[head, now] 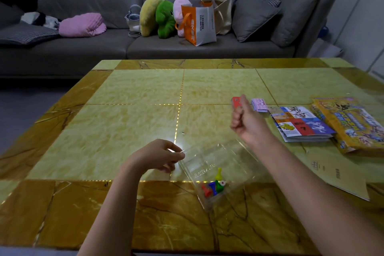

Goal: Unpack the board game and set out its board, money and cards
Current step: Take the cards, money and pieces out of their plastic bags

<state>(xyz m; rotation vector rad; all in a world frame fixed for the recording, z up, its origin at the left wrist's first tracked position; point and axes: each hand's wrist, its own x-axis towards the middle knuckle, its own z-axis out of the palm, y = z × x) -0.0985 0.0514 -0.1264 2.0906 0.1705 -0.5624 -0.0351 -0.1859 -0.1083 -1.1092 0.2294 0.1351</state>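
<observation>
My left hand (161, 157) pinches the upper left corner of a clear plastic tray (209, 169) that tilts over the table's near part. Several coloured pawns (214, 186) lie in its lower end. My right hand (245, 119) is raised over the table at the right with its fingers curled; a red stack of cards (235, 102) lies just behind it and I cannot tell whether the hand holds it. A purple stack of money (259, 105) lies to the right. The folded board (301, 123) rests beside the yellow game box (349, 124).
The yellow-green marble table (135, 114) fills the view. A flat yellow sheet (340, 174) lies under my right forearm. Behind the table stands a grey sofa (104, 48) with cushions, plush toys and an orange-white bag (198, 25).
</observation>
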